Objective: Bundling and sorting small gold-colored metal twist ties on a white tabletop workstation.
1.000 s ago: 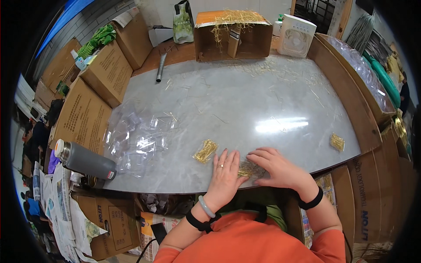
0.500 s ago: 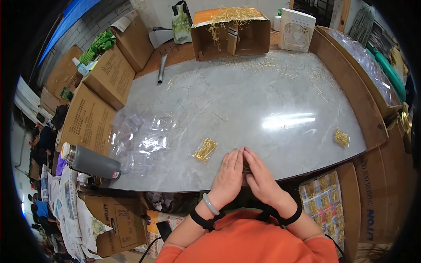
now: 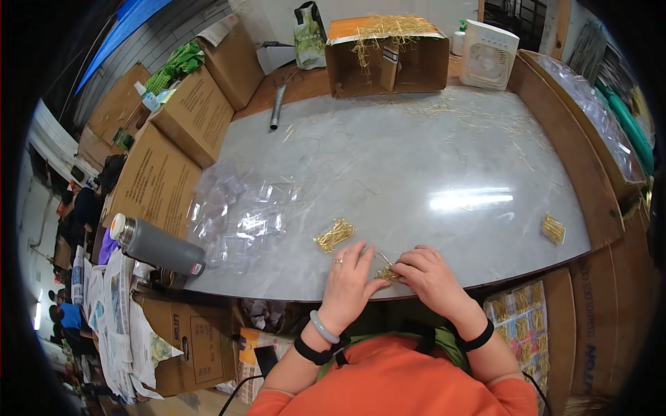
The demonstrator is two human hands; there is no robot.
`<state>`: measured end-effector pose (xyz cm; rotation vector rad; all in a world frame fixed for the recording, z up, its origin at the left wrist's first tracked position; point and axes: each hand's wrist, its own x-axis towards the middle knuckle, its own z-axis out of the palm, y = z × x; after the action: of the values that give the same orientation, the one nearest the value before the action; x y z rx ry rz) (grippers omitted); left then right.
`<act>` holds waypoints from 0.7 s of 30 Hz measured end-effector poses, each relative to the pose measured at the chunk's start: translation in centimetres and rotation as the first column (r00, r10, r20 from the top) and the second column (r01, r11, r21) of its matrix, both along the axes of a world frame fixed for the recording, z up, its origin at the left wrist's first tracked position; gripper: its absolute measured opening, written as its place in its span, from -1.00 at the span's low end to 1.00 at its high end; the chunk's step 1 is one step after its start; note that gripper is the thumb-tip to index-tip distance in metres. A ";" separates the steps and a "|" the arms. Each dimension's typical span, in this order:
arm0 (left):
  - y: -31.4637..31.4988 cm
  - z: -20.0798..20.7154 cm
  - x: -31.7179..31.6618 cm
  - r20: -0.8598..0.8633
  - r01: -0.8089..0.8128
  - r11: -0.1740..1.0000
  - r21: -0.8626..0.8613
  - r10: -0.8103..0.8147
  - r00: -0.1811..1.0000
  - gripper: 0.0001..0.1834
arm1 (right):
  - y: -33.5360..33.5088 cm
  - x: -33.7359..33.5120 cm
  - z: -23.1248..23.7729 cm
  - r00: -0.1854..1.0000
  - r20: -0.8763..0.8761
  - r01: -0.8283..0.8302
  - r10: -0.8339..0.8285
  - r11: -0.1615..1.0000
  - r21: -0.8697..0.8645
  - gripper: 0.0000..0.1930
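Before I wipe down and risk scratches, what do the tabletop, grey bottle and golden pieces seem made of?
Tabletop: glossy, marbled, mirroring light; stone or laminate, unclear.
Grey bottle: probably coated metal, matte, with a silvery neck ring.
Golden pieces: likely metal wire, thin and glinting.

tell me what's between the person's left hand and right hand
In the head view, a small clump of thin gold-coloured pieces lies there, between the left hand's thumb and the right hand's fingertips, near the tabletop's front edge.

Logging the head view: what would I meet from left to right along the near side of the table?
Grey flask, clear plastic pieces, left hand, gold wires at the fingertips, right hand, small gold-wire bundle.
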<state>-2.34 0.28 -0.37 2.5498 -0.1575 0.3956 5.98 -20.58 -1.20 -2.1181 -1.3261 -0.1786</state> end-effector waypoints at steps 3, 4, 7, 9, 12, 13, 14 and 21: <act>-0.1 0.4 0.3 -0.012 0.027 0.997 0.066 -0.026 1.000 -0.38 | -0.1 -0.2 -0.1 1.000 0.004 0.022 -0.022 0.999 0.037 -0.62; -0.1 0.4 0.4 -0.017 0.050 0.995 0.083 -0.049 0.999 -0.41 | -0.1 -0.1 -0.3 1.000 -0.003 0.022 -0.021 0.999 0.045 -0.60; 0.1 -0.4 0.8 0.028 0.137 0.988 0.075 -0.139 0.990 -0.44 | 0.0 -0.7 0.3 0.984 -0.154 0.101 -0.084 0.989 0.105 -0.52; -0.2 -0.6 0.7 0.039 0.163 0.984 0.068 -0.165 0.985 -0.45 | -0.1 -1.1 0.2 0.967 -0.223 0.162 -0.123 0.973 0.163 -0.45; -0.7 -1.0 0.8 0.025 0.188 0.980 0.063 -0.189 0.982 -0.45 | 0.0 -1.0 -0.3 0.977 -0.160 0.173 -0.141 0.963 0.209 -0.39; -0.9 -1.2 0.8 0.014 0.190 0.980 0.062 -0.191 0.981 -0.45 | 0.3 -0.7 0.7 0.986 -0.102 0.150 -0.133 0.972 0.179 -0.39; -1.2 -1.3 0.8 0.021 0.174 0.984 0.038 -0.175 0.984 -0.46 | 0.5 -0.5 1.1 0.991 -0.044 0.128 -0.122 0.981 0.147 -0.38; -3.3 -1.7 0.2 0.025 0.019 0.988 -0.153 -0.016 1.000 -0.38 | 0.3 -0.8 -0.4 0.983 -0.082 0.161 -0.166 0.984 -0.073 -0.34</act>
<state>-2.16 -3.02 -2.07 2.3913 -0.1524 0.4155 5.22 -20.29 -1.62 -2.2644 -1.1215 -0.1093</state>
